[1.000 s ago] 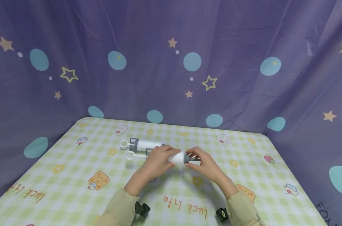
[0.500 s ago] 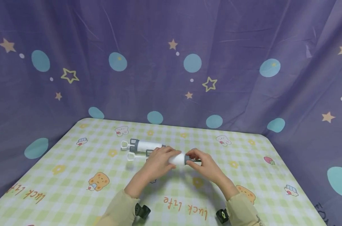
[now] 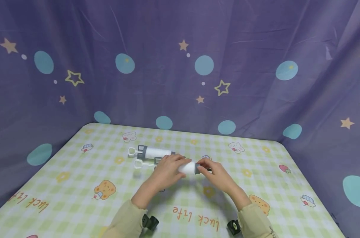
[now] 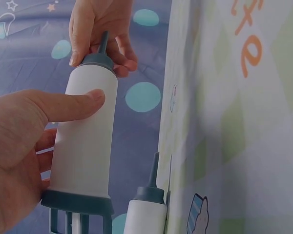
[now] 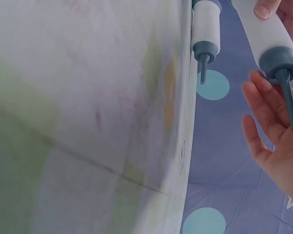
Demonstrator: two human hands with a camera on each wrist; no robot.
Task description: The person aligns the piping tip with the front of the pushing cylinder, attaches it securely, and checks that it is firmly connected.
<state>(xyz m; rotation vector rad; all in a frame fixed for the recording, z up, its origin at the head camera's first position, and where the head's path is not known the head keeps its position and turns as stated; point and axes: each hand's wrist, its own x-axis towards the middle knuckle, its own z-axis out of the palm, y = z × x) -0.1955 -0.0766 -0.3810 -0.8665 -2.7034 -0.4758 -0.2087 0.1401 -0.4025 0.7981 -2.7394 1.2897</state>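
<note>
A large white plunger syringe point(image 3: 187, 168) with a grey collar is held up over the table, its loop handle point(image 3: 139, 163) pointing left. My left hand point(image 3: 168, 172) grips the barrel, with the thumb laid across it in the left wrist view. At the other end, my right hand point(image 3: 217, 176) holds the grey nozzle cap point(image 4: 98, 59) between thumb and fingers. The thin dark nozzle point(image 5: 287, 97) sticks out toward the right palm. Behind the left hand, a second, similar syringe point(image 3: 158, 153) lies on the table, its tip partly hidden by that hand in the head view.
A green-and-white checked cloth point(image 3: 87, 172) with printed cartoons covers the table. Behind its far edge hangs a purple curtain point(image 3: 168, 29) with stars and blue spots. Dark wrist cameras point(image 3: 150, 222) sit below both sleeves.
The right thumb and fingers have shifted slightly around the nozzle cap, covering more of it and of the nozzle. The left hand and the second syringe keep their places.
</note>
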